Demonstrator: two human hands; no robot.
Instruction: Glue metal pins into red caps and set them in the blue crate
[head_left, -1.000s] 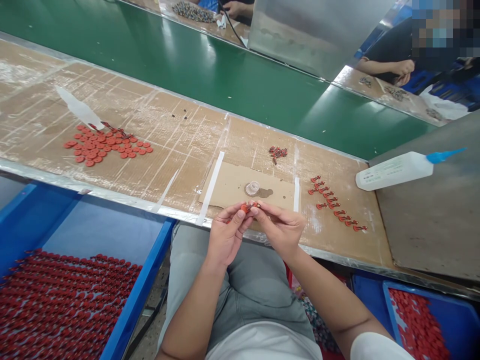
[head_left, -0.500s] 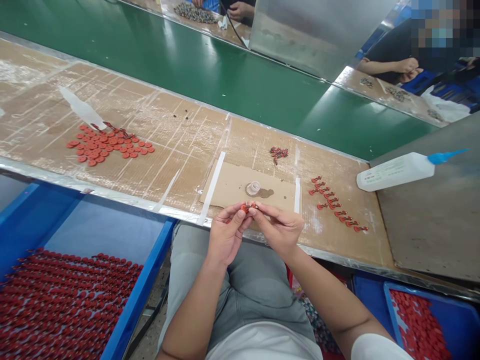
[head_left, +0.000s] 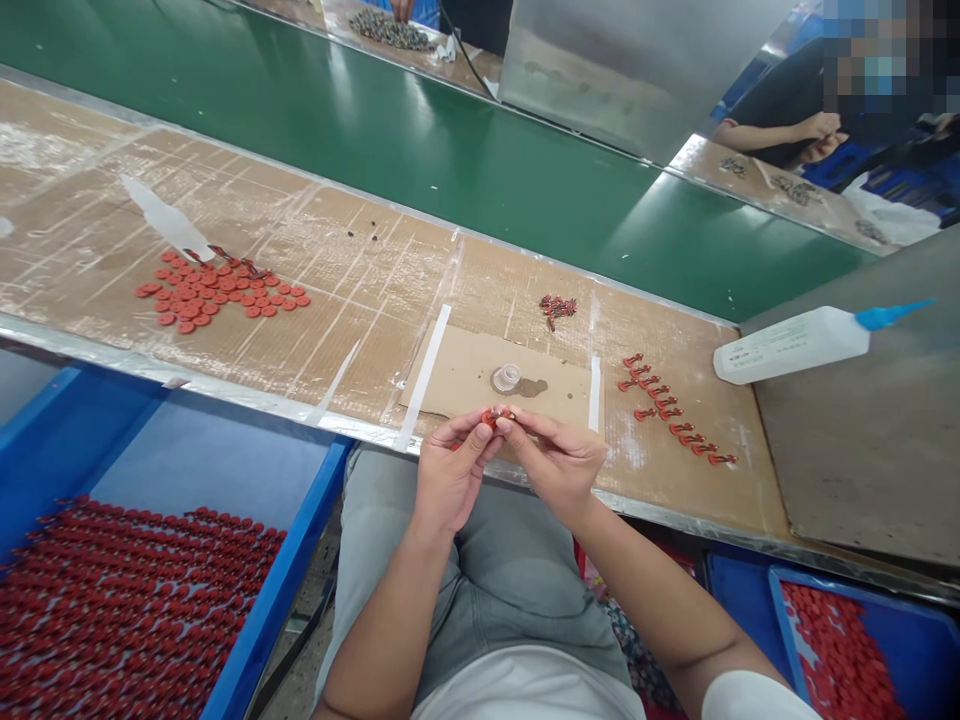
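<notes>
Since my bare left hand [head_left: 452,475] and right hand [head_left: 564,465] both pinch one small, plastic-looking red-and-dark piece [head_left: 490,419], I judge from afar that uneven pressure could make it slip.

Factory: a long green belt [head_left: 450,150], with a workbench [head_left: 337,265] and tray [head_left: 294,535] of red parts [head_left: 150,600] before it, 2 co-workers [head_left: 784,85] beyond.

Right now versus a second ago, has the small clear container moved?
No: the clear container sits at the same spot against the white tape strip to its left.
</notes>
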